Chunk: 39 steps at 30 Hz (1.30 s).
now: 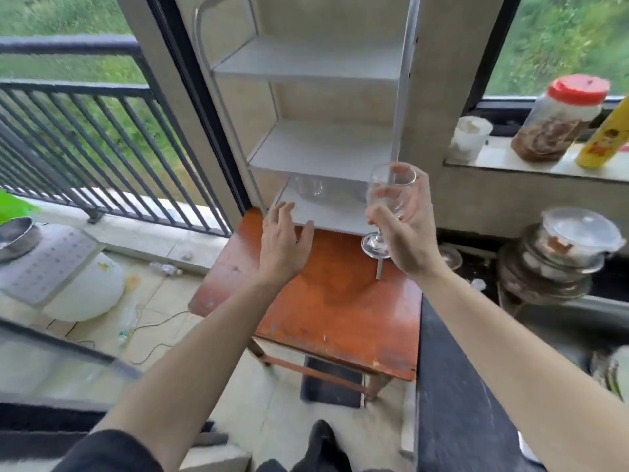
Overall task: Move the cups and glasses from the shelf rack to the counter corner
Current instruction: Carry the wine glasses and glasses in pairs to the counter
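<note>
Right hand (406, 229) grips wine glass (388, 195); left hand (284, 241) free.

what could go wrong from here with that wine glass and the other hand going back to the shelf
1. The right hand grips the wine glass by its bowl, with stem and foot hanging free; the foot could clip the shelf rack post beside it.
2. The open left hand is at the bottom shelf, where a clear glass is hard to see and could get knocked over.
</note>
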{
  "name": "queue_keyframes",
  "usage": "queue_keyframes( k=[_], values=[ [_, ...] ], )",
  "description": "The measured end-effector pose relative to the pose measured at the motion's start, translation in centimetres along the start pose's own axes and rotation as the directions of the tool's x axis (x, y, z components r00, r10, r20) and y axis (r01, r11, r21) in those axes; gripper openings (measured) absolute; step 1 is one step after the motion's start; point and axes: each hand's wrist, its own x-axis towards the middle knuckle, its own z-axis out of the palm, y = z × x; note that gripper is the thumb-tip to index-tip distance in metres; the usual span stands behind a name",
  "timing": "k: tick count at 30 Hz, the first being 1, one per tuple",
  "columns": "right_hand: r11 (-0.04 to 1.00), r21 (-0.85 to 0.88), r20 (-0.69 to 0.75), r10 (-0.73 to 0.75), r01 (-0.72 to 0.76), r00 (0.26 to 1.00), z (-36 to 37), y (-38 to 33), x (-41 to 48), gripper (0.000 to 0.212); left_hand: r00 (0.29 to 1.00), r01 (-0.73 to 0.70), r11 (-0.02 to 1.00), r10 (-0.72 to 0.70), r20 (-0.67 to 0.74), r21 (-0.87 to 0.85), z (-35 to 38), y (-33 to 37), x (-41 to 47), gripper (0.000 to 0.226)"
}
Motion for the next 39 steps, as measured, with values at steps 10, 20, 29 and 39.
queue_keyframes(
  k=[10, 20, 29, 39],
  values=[
    [0.984, -0.094, -0.033, 0.15, -0.152, 0.988, 0.0, 5.1, -2.8, 0.064, 0.957, 0.283, 0.9, -0.24, 0.165, -0.331, 6.8, -1.0, 7.7, 0.066],
    [0.958, -0.153, -0.127, 0.226, -0.244, 0.966, 1.5, 8.3, -1.6, 0.065, 0.949, 0.316, 0.777, -0.264, 0.174, -0.544, 9.1, 0.3, 13.0, 0.027],
    [0.954, -0.009, -0.142, 0.295, -0.3, 0.945, 1.9, 7.7, -2.2, 0.059, 0.906, 0.381, 0.574, -0.386, 0.171, -0.725, 6.6, -0.1, 7.0, 0.061],
    [0.974, 0.06, -0.274, 0.226, -0.217, 0.935, -6.5, 3.7, -11.6, 0.052, 0.886, 0.35, 0.514, -0.452, 0.099, -0.784, 6.1, 5.6, -8.2, 0.056]
  ],
)
